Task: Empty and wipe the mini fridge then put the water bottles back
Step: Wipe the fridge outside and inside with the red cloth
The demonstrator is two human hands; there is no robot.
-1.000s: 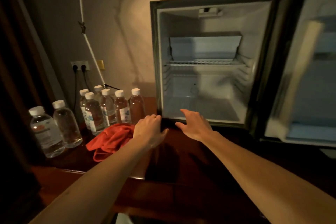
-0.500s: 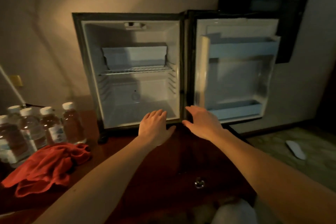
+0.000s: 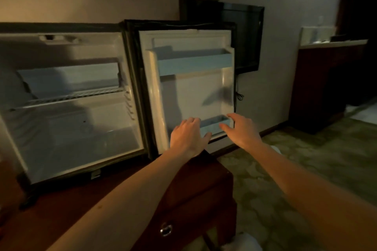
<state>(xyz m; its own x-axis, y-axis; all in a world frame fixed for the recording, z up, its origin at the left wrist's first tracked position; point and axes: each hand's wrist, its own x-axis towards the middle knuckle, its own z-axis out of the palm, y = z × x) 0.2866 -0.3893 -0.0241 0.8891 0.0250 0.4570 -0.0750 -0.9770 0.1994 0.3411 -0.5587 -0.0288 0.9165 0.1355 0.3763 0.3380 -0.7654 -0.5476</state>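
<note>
The view swings right: the water bottles and the red cloth, seen on the worktop a second ago, are now out of frame. Both hands leave the lower front edge of the mini fridge (image 3: 67, 112) and now reach at its open door (image 3: 189, 87), the left hand (image 3: 188, 135) and right hand (image 3: 241, 128) spread either side of the lower door shelf (image 3: 212, 125).

Dim room: plain wall (image 3: 285, 36), patterned carpet (image 3: 306, 159), dark wooden cabinet (image 3: 322, 87) at right.
</note>
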